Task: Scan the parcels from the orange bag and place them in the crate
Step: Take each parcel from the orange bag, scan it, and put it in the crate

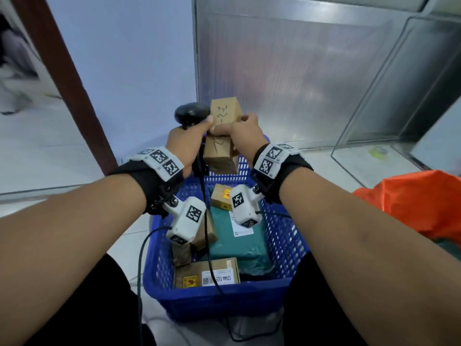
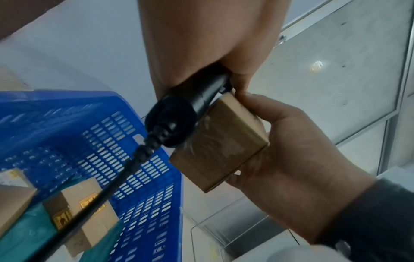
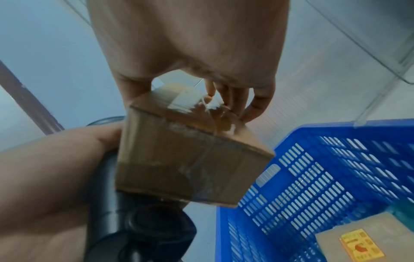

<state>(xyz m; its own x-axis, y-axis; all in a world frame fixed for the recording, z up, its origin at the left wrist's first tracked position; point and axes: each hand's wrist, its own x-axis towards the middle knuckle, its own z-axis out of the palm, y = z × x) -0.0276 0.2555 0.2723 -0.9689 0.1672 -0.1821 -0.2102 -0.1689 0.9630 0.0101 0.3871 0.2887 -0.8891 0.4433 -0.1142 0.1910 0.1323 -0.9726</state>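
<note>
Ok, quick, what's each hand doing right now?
Left hand: grips the black handheld scanner.
Right hand: holds the brown cardboard box above the blue plastic crate.

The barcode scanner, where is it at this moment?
In the head view, the black barcode scanner is gripped in the left hand, raised above the far end of the blue crate, touching the cardboard parcel.

Left hand (image 1: pixel 185 143): fingers wrapped around scanner handle, forearm outstretched.
Right hand (image 1: pixel 245 136): pinching cardboard parcel, forearm outstretched alongside.
</note>
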